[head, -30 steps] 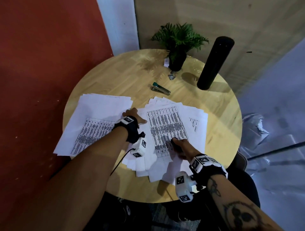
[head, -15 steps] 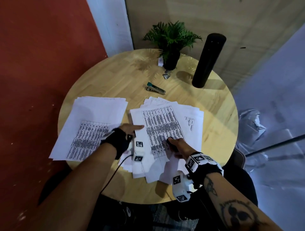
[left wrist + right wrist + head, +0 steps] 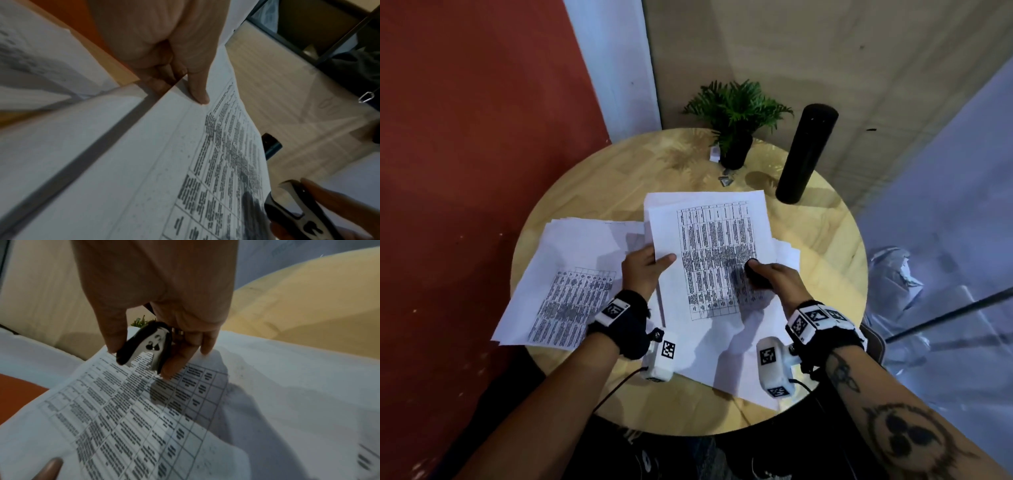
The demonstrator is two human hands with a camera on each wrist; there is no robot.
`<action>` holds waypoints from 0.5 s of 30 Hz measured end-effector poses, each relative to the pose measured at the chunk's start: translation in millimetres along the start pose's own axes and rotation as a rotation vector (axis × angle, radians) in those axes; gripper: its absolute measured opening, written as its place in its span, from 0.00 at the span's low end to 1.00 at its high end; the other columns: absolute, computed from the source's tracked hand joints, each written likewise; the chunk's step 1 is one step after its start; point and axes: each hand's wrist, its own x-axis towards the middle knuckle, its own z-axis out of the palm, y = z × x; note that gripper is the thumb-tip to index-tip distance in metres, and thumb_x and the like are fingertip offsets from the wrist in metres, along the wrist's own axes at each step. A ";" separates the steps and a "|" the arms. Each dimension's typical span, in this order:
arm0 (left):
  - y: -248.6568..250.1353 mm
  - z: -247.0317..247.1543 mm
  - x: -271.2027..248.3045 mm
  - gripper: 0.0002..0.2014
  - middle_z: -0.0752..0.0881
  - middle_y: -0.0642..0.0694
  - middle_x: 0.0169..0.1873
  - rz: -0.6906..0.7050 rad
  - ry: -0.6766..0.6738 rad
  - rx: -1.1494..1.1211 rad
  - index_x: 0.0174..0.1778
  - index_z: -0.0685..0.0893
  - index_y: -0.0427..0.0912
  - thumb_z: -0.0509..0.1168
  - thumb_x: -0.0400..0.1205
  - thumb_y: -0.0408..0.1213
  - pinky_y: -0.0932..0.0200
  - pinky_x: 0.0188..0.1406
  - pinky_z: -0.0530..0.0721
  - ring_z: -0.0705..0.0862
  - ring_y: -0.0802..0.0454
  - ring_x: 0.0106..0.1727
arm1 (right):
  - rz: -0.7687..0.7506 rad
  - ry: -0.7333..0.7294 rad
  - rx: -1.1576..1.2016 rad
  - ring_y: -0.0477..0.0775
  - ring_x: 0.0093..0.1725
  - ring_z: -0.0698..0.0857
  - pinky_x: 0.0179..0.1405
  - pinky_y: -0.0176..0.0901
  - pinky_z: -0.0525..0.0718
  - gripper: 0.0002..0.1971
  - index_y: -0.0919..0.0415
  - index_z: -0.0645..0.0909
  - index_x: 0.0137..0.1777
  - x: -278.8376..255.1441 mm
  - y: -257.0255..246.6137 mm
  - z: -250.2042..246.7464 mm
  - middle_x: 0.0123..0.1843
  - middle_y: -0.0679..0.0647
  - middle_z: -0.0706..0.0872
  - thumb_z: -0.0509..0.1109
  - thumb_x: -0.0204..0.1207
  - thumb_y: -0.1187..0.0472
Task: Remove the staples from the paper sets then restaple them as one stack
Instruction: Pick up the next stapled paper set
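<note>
My left hand point(image 3: 654, 263) pinches the left edge of a printed paper set point(image 3: 709, 240), thumb on top, and holds it tilted up off the round wooden table point(image 3: 585, 178). In the left wrist view the thumb point(image 3: 197, 91) presses the same paper set point(image 3: 144, 162). My right hand point(image 3: 763, 275) grips a black staple remover point(image 3: 755, 274) over the lower part of the page. The right wrist view shows that staple remover point(image 3: 146, 347) just above the printed table, its metal claws pointing at the paper set point(image 3: 123, 418). A second paper stack point(image 3: 571, 274) lies at the left.
Loose white sheets point(image 3: 739, 363) lie under my hands near the table's front edge. A potted plant point(image 3: 736, 116), a tall black cylinder point(image 3: 804, 154) and small metal bits point(image 3: 726, 180) stand at the back. A dark teal stapler point(image 3: 271, 146) peeks past the lifted paper.
My left hand has taken hold of the printed set's left edge and lifted it off the table. The stapler is now hidden behind it in the head view. My right hand still holds the staple remover.
</note>
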 end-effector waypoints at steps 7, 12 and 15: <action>35.7 -13.4 -0.4 0.17 0.89 0.62 0.32 0.024 -0.043 -0.131 0.60 0.82 0.28 0.68 0.75 0.19 0.64 0.49 0.85 0.86 0.67 0.38 | -0.157 0.021 0.058 0.49 0.50 0.80 0.39 0.28 0.74 0.17 0.64 0.85 0.50 -9.1 -42.0 -10.6 0.51 0.56 0.84 0.78 0.66 0.53; 70.5 -24.2 -4.6 0.12 0.90 0.59 0.34 0.087 -0.091 -0.197 0.50 0.85 0.32 0.66 0.75 0.16 0.69 0.43 0.84 0.87 0.65 0.38 | -0.226 -0.120 0.101 0.44 0.54 0.77 0.49 0.43 0.67 0.19 0.49 0.86 0.42 -23.1 -90.1 -26.7 0.67 0.41 0.75 0.82 0.52 0.43; 92.1 -32.2 -3.1 0.15 0.91 0.57 0.37 0.131 -0.139 -0.191 0.45 0.89 0.40 0.66 0.74 0.16 0.67 0.44 0.85 0.87 0.63 0.41 | -0.276 -0.288 0.020 0.38 0.34 0.82 0.34 0.40 0.66 0.39 0.50 0.85 0.43 -32.4 -119.0 -32.1 0.41 0.41 0.87 0.82 0.30 0.32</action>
